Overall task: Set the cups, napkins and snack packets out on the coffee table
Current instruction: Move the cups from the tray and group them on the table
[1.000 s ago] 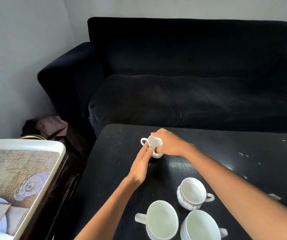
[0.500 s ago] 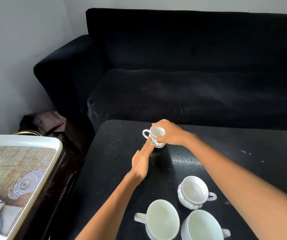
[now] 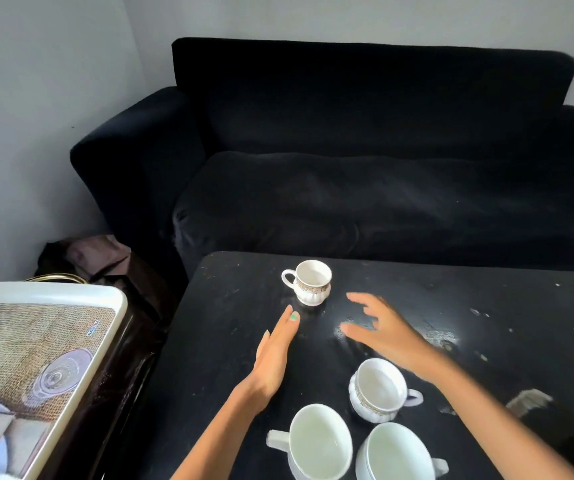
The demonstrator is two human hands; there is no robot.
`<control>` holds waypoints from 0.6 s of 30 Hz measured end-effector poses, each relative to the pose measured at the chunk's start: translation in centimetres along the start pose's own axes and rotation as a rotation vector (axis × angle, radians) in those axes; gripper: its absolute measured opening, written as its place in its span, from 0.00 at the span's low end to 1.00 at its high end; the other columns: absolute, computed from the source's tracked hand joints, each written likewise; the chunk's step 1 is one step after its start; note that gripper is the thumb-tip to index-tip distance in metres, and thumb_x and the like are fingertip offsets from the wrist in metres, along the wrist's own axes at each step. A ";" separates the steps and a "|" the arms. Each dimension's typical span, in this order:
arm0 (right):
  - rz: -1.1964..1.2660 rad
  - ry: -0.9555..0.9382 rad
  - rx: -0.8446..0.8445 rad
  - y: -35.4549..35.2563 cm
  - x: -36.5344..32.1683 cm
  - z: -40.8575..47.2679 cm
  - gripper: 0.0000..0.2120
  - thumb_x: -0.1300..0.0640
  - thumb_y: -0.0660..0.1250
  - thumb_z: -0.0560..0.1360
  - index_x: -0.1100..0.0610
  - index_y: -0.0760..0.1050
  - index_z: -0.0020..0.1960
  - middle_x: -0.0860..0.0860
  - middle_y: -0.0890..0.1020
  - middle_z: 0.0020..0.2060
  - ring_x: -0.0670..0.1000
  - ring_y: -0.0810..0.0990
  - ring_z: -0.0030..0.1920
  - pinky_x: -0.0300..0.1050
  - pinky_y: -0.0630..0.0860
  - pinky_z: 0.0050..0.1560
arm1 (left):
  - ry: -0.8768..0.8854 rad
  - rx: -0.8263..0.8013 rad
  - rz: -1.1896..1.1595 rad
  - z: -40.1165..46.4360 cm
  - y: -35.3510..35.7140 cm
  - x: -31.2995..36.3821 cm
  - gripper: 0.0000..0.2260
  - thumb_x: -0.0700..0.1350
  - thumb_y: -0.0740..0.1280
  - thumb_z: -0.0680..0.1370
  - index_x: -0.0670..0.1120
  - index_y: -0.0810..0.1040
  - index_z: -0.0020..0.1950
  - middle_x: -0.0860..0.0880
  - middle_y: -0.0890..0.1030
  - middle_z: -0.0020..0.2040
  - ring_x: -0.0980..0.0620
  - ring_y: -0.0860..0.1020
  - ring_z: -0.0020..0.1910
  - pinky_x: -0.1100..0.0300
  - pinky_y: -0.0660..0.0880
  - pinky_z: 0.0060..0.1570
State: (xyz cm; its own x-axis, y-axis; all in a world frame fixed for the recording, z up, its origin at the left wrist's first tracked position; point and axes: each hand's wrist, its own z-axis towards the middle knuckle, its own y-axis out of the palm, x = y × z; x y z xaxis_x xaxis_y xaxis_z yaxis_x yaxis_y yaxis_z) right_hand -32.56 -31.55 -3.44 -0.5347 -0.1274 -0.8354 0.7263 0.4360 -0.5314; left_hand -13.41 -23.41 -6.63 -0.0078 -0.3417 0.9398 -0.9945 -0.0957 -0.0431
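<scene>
**Four Cups on the Dark Tabletop**

A small white cup stood upright near the far edge of the black tabletop. It had a round handle that pointed left, a gold patterned band around its middle, and ridges near its bottom. It looked empty inside. No hand touched it.

The left hand was flat, with its fingers straight and close together. Its fingertips were just beside the cup's bottom but apart from it. One nail had green paint. The right hand hung over the tabletop to the right of the cup. Its fingers were spread wide and held nothing. It looked blurry.

Three more white cups sat close together near the front edge. One cup with a gold band had its handle to the right. A plain cup had its handle to the left. Another plain cup was just beside it.

A white tray with a picture on it sat off to the left. A black sofa stood behind the tabletop.
</scene>
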 end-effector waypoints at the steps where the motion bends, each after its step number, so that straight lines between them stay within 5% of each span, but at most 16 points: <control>1: 0.022 0.017 0.000 -0.2 0.7 -1.6 0.25 0.46 0.70 0.71 0.39 0.66 0.66 0.38 0.67 0.65 0.40 0.65 0.66 0.39 0.63 0.63 | -0.006 -0.022 0.025 -0.3 0.0 -0.3 0.25 0.65 0.51 0.78 0.65 0.55 0.75 0.65 0.51 0.76 0.57 0.37 0.76 0.50 0.36 0.74; 4: 0.094 0.072 0.012 -0.5 2.1 -5.7 0.21 0.50 0.70 0.72 0.39 0.69 0.63 0.37 0.71 0.65 0.41 0.67 0.67 0.40 0.63 0.65 | -0.065 -0.122 0.094 -1.1 -0.1 -0.3 0.22 0.63 0.51 0.79 0.67 0.54 0.73 0.65 0.47 0.75 0.59 0.37 0.75 0.49 0.35 0.75; 8: 0.189 0.136 0.052 -0.5 2.5 -9.1 0.21 0.56 0.72 0.72 0.43 0.71 0.62 0.39 0.74 0.62 0.42 0.70 0.65 0.39 0.65 0.65 | -0.143 -0.310 0.159 -2.9 -0.6 1.9 0.34 0.68 0.55 0.73 0.56 0.59 0.76 0.60 0.60 0.76 0.60 0.56 0.75 0.55 0.47 0.77; 11: 0.241 0.158 0.086 -0.2 2.2 -10.5 0.20 0.58 0.72 0.72 0.45 0.73 0.61 0.41 0.77 0.59 0.39 0.75 0.60 0.36 0.71 0.60 | -0.159 -0.409 0.258 -4.1 0.0 3.6 0.31 0.66 0.53 0.76 0.53 0.60 0.76 0.57 0.65 0.75 0.58 0.65 0.72 0.51 0.50 0.76; 14: 0.275 0.159 0.116 0.2 1.6 -11.6 0.18 0.62 0.71 0.72 0.48 0.74 0.59 0.45 0.80 0.56 0.38 0.78 0.54 0.25 0.72 0.47 | -0.158 -0.437 0.359 -5.1 1.1 5.2 0.30 0.65 0.53 0.78 0.53 0.62 0.76 0.55 0.68 0.73 0.55 0.67 0.71 0.49 0.53 0.75; 18: 0.291 0.191 0.177 0.8 1.0 -12.5 0.16 0.63 0.70 0.73 0.55 0.74 0.59 0.49 0.80 0.53 0.49 0.79 0.54 0.33 0.74 0.48 | -0.135 -0.442 0.442 -5.9 2.1 6.4 0.28 0.64 0.52 0.79 0.51 0.66 0.74 0.52 0.70 0.72 0.52 0.67 0.71 0.56 0.58 0.69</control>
State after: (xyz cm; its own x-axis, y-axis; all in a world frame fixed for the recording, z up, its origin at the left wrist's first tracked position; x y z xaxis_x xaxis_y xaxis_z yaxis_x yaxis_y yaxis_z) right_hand -37.90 -20.21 -2.90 -0.3536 0.1547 -0.9225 0.9140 0.2669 -0.3056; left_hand -16.21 -20.27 1.28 -0.4430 -0.3784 0.8128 -0.8498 0.4661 -0.2462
